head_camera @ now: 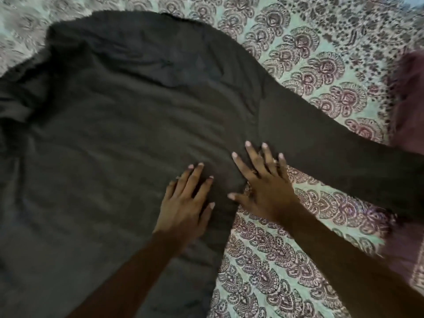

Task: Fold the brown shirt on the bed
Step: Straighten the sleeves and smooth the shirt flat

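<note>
Brown shirt (119, 125), one, under left hand (185, 203) and right hand (263, 187).

We are in a home bedroom: a patterned bedspread (286, 260) covers the bed under a spread-out shirt (114, 134).

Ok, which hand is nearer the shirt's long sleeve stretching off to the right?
Right. The right hand lies flat at the armpit, fingertips at the base of the sleeve. The left hand rests flat on the shirt body, farther from it.
</note>
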`<state>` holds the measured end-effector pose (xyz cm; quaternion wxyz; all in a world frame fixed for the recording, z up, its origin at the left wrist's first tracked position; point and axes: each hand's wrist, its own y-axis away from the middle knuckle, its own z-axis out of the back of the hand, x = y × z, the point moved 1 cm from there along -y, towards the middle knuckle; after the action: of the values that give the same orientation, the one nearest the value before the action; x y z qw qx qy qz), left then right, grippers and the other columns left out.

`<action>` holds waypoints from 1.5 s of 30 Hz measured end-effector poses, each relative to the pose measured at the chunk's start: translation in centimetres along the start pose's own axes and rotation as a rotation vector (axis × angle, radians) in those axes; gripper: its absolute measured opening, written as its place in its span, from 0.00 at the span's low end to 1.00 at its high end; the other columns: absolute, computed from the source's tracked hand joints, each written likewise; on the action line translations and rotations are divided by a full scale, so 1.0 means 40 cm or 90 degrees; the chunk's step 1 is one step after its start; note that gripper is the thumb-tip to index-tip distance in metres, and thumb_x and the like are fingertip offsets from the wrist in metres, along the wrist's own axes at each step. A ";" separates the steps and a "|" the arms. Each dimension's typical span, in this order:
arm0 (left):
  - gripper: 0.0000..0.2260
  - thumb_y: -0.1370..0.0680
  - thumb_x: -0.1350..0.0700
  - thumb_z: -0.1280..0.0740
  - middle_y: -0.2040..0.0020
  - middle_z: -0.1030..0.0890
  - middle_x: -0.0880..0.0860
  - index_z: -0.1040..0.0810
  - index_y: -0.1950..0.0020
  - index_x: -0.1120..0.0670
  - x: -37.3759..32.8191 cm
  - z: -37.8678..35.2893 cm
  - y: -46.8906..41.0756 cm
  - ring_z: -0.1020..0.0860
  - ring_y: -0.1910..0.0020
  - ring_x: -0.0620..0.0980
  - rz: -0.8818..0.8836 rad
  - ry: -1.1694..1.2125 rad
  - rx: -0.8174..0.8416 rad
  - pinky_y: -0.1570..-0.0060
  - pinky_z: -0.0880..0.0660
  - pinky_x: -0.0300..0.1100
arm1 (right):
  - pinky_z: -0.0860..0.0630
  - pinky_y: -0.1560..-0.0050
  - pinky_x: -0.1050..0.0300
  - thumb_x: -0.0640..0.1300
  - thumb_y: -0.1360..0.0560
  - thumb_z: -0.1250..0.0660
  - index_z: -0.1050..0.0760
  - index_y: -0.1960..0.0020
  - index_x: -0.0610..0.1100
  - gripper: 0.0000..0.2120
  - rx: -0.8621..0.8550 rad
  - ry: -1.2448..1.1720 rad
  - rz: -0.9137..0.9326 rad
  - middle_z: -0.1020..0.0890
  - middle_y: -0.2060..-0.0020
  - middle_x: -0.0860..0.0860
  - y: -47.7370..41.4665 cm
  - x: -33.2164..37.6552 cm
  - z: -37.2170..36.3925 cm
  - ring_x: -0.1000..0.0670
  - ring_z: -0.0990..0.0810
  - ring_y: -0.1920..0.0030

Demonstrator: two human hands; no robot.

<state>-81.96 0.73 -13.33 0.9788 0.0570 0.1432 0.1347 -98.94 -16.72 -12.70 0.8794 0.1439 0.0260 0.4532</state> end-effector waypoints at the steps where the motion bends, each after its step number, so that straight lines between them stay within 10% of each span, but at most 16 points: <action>1: 0.30 0.19 0.40 0.40 0.16 0.44 0.55 0.35 0.19 0.50 0.016 -0.005 0.011 0.43 0.17 0.57 -0.024 -0.012 0.023 0.25 0.37 0.58 | 0.50 0.21 0.30 0.78 0.24 0.49 0.50 0.16 0.58 0.43 0.011 0.007 -0.006 0.54 0.15 0.50 0.036 0.005 -0.001 0.41 0.56 0.16; 9: 0.39 0.22 0.34 0.38 0.15 0.46 0.52 0.42 0.16 0.52 0.019 -0.073 0.309 0.46 0.17 0.57 -0.158 -0.041 0.096 0.22 0.43 0.60 | 0.56 0.19 0.35 0.71 0.19 0.51 0.54 0.15 0.53 0.39 -0.073 -0.013 -0.050 0.56 0.15 0.46 -0.118 0.120 0.031 0.40 0.59 0.16; 15: 0.18 0.19 0.48 0.37 0.25 0.27 0.54 0.23 0.31 0.53 0.086 -0.024 0.285 0.27 0.28 0.57 -0.121 0.115 -0.039 0.38 0.26 0.55 | 0.54 0.20 0.33 0.69 0.18 0.52 0.51 0.15 0.54 0.36 -0.056 -0.031 -0.095 0.54 0.16 0.45 -0.073 0.260 -0.060 0.35 0.59 0.17; 22: 0.37 0.20 0.37 0.39 0.15 0.47 0.53 0.44 0.16 0.55 0.157 -0.027 0.269 0.47 0.16 0.54 -0.084 -0.018 0.045 0.22 0.42 0.59 | 0.46 0.20 0.34 0.68 0.17 0.50 0.52 0.15 0.53 0.36 0.038 -0.044 -0.060 0.56 0.16 0.46 0.282 0.367 -0.118 0.40 0.56 0.16; 28: 0.42 0.23 0.30 0.40 0.15 0.46 0.53 0.42 0.17 0.55 0.122 -0.066 0.541 0.45 0.17 0.56 -0.167 -0.035 0.114 0.24 0.39 0.63 | 0.58 0.18 0.41 0.67 0.17 0.51 0.52 0.15 0.48 0.37 -0.023 -0.047 -0.151 0.56 0.15 0.47 0.174 0.369 -0.080 0.43 0.59 0.16; 40: 0.37 0.19 0.35 0.44 0.15 0.51 0.51 0.48 0.15 0.51 0.183 -0.027 0.538 0.52 0.16 0.53 -0.120 -0.071 0.079 0.21 0.46 0.58 | 0.43 0.22 0.32 0.66 0.16 0.51 0.52 0.15 0.52 0.34 0.039 -0.065 -0.122 0.55 0.15 0.49 0.631 0.586 -0.240 0.41 0.52 0.16; 45: 0.35 0.18 0.36 0.46 0.14 0.53 0.49 0.51 0.15 0.49 0.166 -0.066 0.670 0.54 0.16 0.55 -0.240 -0.119 0.118 0.22 0.47 0.63 | 0.57 0.19 0.36 0.65 0.16 0.55 0.61 0.15 0.53 0.34 -0.033 -0.167 -0.243 0.62 0.16 0.50 0.603 0.620 -0.198 0.42 0.62 0.17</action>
<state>-83.24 28.45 -13.56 0.9862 0.1312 0.0722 -0.0702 -104.81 18.26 -11.49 0.9485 0.1712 -0.0735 0.2563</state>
